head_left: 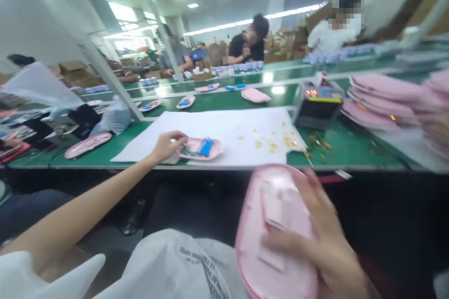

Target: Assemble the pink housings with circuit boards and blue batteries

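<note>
A pink oval case [273, 252] is held in the right hand [324, 243], low down over the lap, and the fingers [284, 243] are wrapped over its face. The left hand [168, 145] is stretched out to the bench and is laid on the edge of a small pink tray [210, 149]. Whether that tray is gripped cannot be told. The hands are well apart. A blue piece [206, 148] is seen in the tray, which is set on a white sheet [224, 124]. Gold bits [271, 145] are scattered on the sheet. The sheet is laid on a green bench [343, 147]. A stack of pink cases [379, 98] is piled on the right, just beside a small machine with a lit display [318, 105]. Two co-workers [247, 44] are seen farther off, at another bench.
</note>
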`<state>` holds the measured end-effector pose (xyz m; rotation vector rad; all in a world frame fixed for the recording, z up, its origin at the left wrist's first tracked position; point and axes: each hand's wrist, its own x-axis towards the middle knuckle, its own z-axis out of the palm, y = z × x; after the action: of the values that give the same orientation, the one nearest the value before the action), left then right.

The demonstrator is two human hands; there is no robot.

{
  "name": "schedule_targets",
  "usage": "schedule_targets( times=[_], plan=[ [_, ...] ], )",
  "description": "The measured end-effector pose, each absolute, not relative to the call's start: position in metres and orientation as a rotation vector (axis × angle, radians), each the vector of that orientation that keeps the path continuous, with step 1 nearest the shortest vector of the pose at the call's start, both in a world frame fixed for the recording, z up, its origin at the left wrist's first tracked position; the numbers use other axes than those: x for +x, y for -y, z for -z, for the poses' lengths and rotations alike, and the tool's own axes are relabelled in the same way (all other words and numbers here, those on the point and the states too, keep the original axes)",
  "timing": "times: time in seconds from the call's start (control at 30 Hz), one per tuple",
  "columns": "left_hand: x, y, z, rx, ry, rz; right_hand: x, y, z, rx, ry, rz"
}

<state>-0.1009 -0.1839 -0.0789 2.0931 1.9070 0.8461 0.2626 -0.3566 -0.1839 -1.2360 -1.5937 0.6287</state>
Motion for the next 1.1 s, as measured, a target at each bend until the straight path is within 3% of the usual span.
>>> schedule_targets(
  times=[0.1,0.17,0.3,0.4,0.5,0.7,0.8,0.93,1.1],
  plan=[
    [-0.116,0.164,0.085,1.975,-1.799,-0.959,0.186,0.233,0.089,-0.764,2.103,-0.718],
    [-0.123,0.156,0.088,1.908,-1.728,-1.016,0.148,0.173,0.065,-0.610,2.324,-0.863],
    [-0.133,0.146,0.092,1.825,-1.607,-1.049,0.132,0.114,0.079,-0.795,2.244,-1.145],
    [-0.138,0.143,0.098,1.806,-1.526,-1.018,0.133,0.110,0.097,-1.280,1.932,-0.944],
    [-0.143,0.142,0.105,1.754,-1.481,-1.058,0.109,0.113,0.101,-1.644,1.959,-0.838],
    [-0.153,0.145,0.112,1.518,-1.394,-1.178,0.080,0.087,0.076,-1.531,1.978,-1.296],
    [-0.155,0.143,0.109,1.357,-1.315,-1.201,0.107,0.086,0.051,-1.478,2.009,-1.143],
    [-0.154,0.144,0.109,1.328,-1.238,-1.299,0.119,0.105,0.030,-1.417,2.224,-1.247],
    [-0.152,0.150,0.121,1.890,-1.184,-1.657,0.082,0.121,0.035,-1.478,2.345,-0.605]
  ],
)
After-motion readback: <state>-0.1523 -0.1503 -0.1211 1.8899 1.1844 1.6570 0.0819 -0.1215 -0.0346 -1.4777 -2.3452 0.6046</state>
